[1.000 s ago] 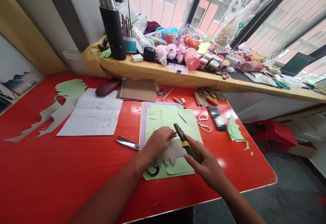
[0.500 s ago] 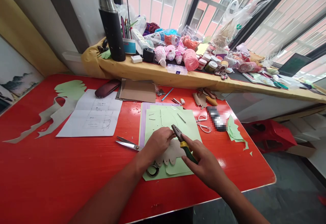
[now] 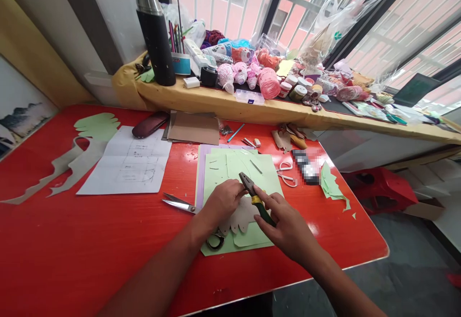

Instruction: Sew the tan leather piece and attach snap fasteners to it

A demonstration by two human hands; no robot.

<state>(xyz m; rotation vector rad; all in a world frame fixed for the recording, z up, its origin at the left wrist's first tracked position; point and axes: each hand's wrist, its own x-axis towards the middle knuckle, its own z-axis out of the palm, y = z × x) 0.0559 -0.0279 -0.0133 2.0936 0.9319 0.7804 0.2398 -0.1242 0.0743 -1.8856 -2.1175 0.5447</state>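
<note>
Indoors, glossy red table [image 3: 108, 240] below cluttered windowsill [image 3: 201, 102], right hand [image 3: 290, 223] around pliers [image 3: 256, 201], left hand [image 3: 222, 203] of unclear grip

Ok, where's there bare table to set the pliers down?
Widest: the red tabletop between white sheet and left forearm. Smaller: between the right hand and green scraps. Crowded: the green sheets under the left hand and pliers, and windowsill.

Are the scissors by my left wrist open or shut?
Slightly open: the scissors show two blades with their tips apart over the red table.
</note>
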